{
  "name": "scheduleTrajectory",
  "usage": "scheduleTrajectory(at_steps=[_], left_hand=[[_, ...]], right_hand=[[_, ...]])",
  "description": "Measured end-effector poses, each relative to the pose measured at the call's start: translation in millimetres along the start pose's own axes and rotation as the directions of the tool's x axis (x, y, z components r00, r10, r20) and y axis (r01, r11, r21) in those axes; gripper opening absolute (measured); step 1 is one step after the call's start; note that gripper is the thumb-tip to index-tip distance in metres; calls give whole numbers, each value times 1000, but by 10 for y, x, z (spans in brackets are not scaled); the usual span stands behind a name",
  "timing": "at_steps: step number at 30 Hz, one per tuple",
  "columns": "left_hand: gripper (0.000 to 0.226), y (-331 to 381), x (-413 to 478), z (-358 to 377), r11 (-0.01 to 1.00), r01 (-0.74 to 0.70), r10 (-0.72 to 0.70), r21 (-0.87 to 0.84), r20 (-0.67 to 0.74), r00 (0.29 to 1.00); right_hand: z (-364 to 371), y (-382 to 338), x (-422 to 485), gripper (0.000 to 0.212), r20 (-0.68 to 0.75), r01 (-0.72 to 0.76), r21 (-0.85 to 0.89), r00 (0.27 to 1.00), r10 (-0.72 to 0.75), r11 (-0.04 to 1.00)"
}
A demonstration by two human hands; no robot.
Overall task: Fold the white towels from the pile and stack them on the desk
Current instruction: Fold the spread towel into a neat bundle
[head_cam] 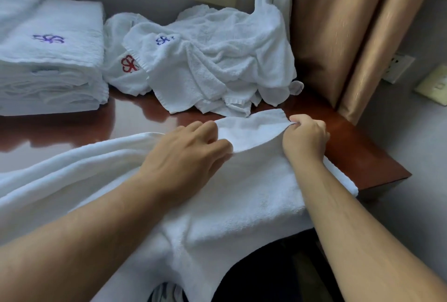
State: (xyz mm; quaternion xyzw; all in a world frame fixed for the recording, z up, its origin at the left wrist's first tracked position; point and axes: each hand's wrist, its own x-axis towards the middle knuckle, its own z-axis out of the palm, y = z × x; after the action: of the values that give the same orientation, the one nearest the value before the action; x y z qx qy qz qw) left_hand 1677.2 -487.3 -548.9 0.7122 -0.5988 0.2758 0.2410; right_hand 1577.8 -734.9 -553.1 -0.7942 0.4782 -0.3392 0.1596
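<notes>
A white towel (242,192) lies spread over the near edge of the reddish desk (350,151), part hanging off the front. The right hand (306,138) pinches its far corner; the left hand (188,154) grips a fold just beside it. Behind, the unfolded pile (212,64) sits against the curtain (338,35); a folded stack (50,59) stands at left.

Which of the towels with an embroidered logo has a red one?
The crumpled towel at the left edge of the unfolded pile, beside the folded stack. Its logo is red; the two other visible logos are blue-purple.
</notes>
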Motion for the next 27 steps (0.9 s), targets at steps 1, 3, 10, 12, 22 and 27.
scheduleTrajectory(at_steps=[1, 3, 10, 12, 22, 27], left_hand=[[23, 9, -1, -8, 1000, -15, 15, -19, 7, 1000], [25, 14, -25, -6, 997, -43, 46, -56, 43, 998], [19, 27, -48, -4, 978, -153, 163, -142, 62, 985], [21, 37, -53, -8, 975, -178, 186, -131, 56, 981], [28, 39, -67, 14, 982, -165, 174, -96, 87, 981], [25, 47, -53, 17, 981, -166, 177, -105, 109, 978]], right_hand=[[-31, 16, 25, 40, -3, 9, 38, 1000, -8, 999], [-101, 65, 77, 38, 4, 10, 110, 1000, -10, 994], [-160, 58, 32, 29, -147, 25, 294, 989, 20, 956], [-166, 51, 23, 29, -162, 3, 334, 985, 54, 943], [-223, 23, -18, 27, -252, -29, 223, 964, 87, 974], [-191, -240, 2, 29, 199, 364, -3, 913, -357, 931]])
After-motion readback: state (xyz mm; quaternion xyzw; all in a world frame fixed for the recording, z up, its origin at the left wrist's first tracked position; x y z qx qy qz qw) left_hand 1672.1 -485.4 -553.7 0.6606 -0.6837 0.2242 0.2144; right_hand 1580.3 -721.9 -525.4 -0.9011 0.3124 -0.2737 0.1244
